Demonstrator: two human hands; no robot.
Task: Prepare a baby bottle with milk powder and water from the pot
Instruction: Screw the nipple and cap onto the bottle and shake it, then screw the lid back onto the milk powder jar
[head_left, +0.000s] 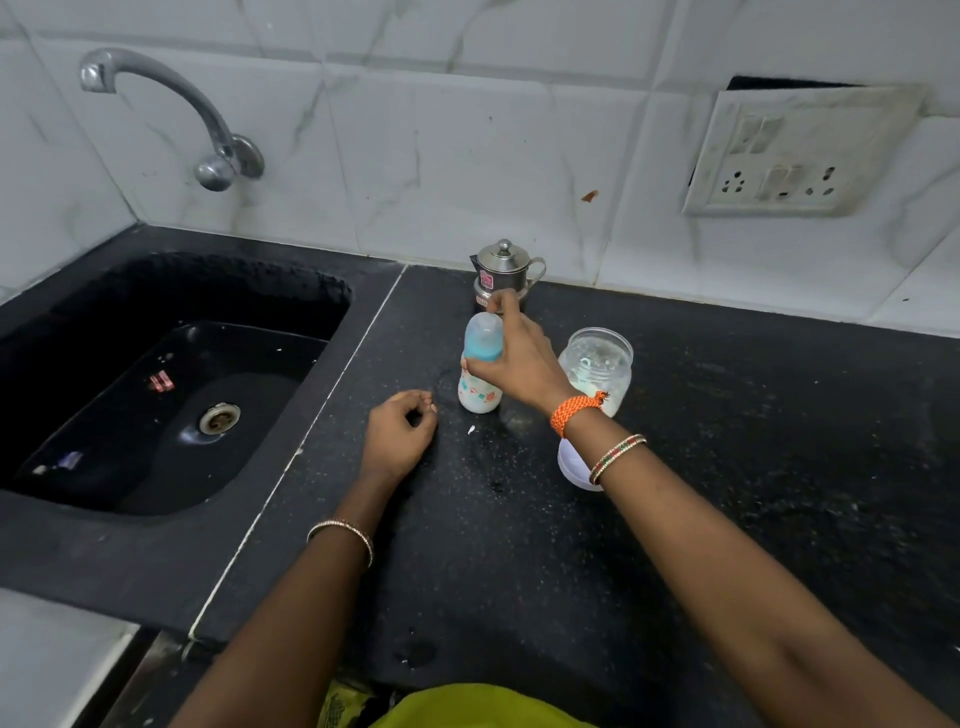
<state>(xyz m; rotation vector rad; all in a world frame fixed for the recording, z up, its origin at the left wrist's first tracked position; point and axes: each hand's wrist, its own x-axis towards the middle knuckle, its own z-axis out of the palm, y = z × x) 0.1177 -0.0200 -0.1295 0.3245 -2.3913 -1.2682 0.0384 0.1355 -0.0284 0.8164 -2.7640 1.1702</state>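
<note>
A baby bottle (480, 389) stands upright on the black counter (727, 467), holding white milk, with a blue collar and clear cap on top. My right hand (514, 358) is wrapped around its upper part. My left hand (400, 434) rests loosely curled on the counter just left of the bottle, holding nothing. Behind the bottle stands a small steel pot (504, 275) with its lid on. To the right is an open clear jar (597, 369) with white milk powder at the bottom. The jar's white lid (571, 462) lies under my right wrist.
A black sink (171, 389) with a steel drain fills the left side, with a tap (171, 104) on the tiled wall above it. A socket plate (795, 150) is on the wall at the right. A white speck of spilled powder (471, 429) lies near the bottle.
</note>
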